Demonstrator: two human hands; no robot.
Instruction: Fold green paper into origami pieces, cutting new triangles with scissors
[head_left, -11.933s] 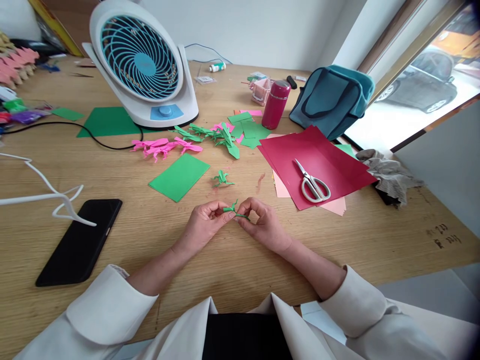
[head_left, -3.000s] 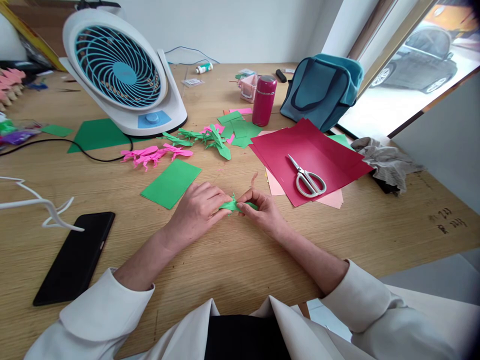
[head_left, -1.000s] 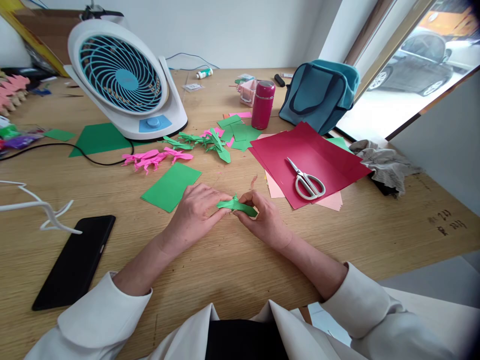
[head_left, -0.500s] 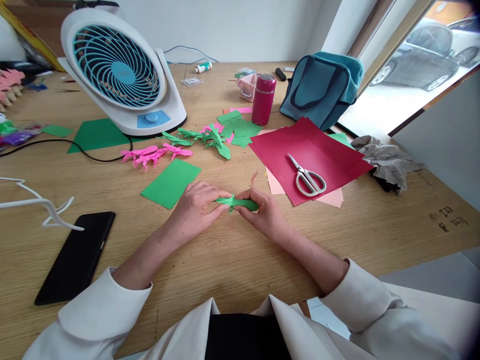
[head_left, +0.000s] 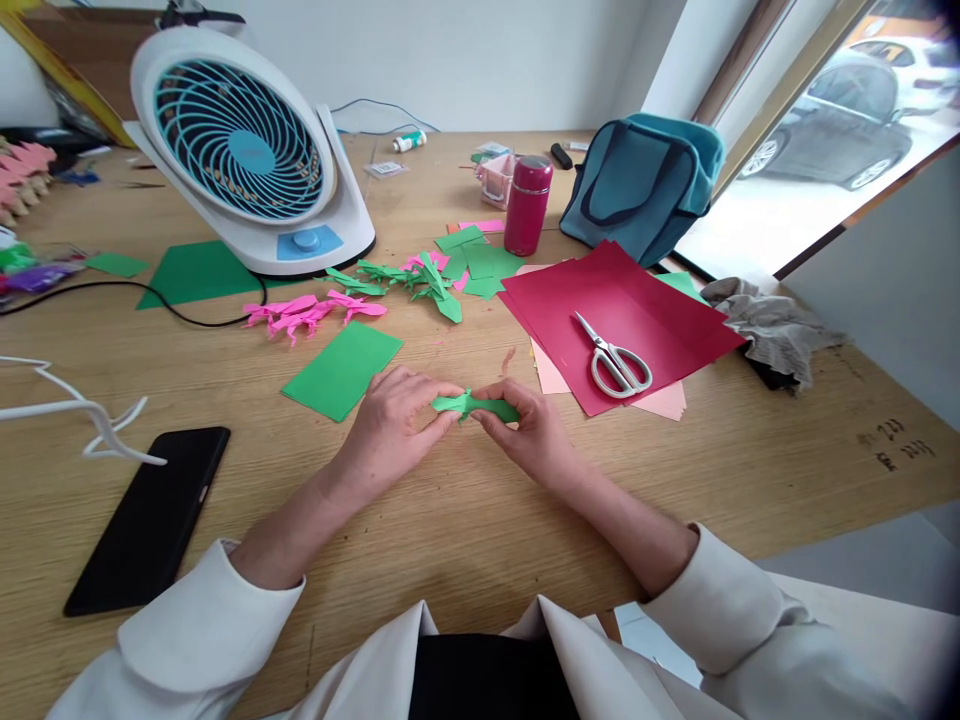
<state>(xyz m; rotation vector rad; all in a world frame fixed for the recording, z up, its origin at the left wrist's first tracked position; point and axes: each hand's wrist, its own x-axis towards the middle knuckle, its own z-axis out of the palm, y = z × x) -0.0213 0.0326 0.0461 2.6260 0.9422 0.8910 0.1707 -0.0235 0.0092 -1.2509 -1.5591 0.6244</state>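
Between my hands, just above the wooden table [head_left: 450,540], is a small folded green paper figure [head_left: 491,407] with a long flat end on the right. My left hand [head_left: 397,415] pinches its left part between thumb and fingers. Thumb and forefinger of my right hand [head_left: 532,430] grip the longer right part. The fingers partly hide the folds at its middle. Beyond my left hand lies a green paper rectangle [head_left: 343,370]. Similar folded green paper figures [head_left: 431,288] and pink ones [head_left: 300,315] lie farther back.
Scissors [head_left: 619,366] rest on red paper sheets [head_left: 630,290] to the right. A white fan [head_left: 247,150], a red flask [head_left: 528,205] and a blue bag [head_left: 637,190] stand behind. A black phone [head_left: 150,520] lies at the left beside a white wire stand [head_left: 97,410].
Both hands keep their pinch on the green paper figure, almost unmoved. The whole view has shifted slightly, with the background sitting a little lower in the picture.
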